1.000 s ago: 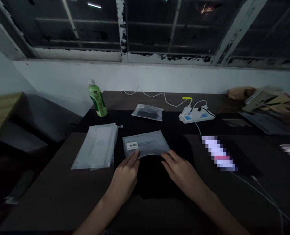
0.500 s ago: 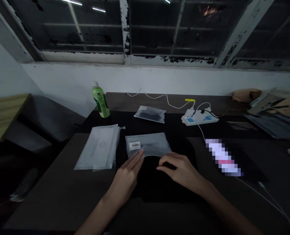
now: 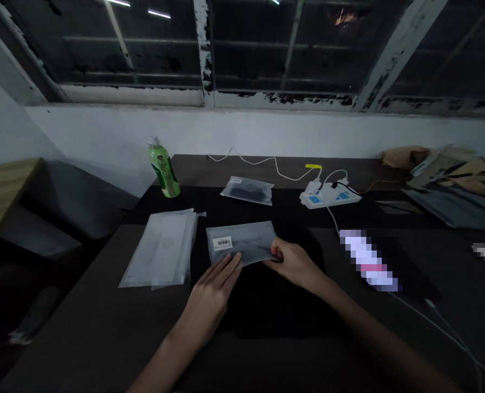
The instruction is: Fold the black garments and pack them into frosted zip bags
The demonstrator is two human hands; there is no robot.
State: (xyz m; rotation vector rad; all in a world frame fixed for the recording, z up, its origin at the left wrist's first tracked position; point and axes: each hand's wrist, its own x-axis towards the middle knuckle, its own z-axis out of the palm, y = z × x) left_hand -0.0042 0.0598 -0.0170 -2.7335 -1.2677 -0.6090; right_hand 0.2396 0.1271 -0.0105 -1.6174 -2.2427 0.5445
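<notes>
A frosted plastic bag (image 3: 246,245) with a white barcode label (image 3: 223,243) lies on the black cloth in front of me. The fingers of my left hand (image 3: 212,289) are stretched out flat, their tips on the bag's near edge below the label. At the bag's near right corner, my right hand (image 3: 294,265) pinches the edge between thumb and fingers. Left of this bag rests a stack of flat frosted bags (image 3: 160,248). Farther back lies another frosted bag (image 3: 248,190) with something dark inside.
A green bottle (image 3: 163,169) stands at the back left. The white power strip (image 3: 330,195) with cables is at the back right, near a pixelated phone-like object (image 3: 369,261). Brown and grey packaging (image 3: 451,169) sits at the far right.
My right hand has closed on the bag's near right corner, where its fingers were apart just in front of the edge. The bag's near edge looks less bowed. The view has shifted slightly.
</notes>
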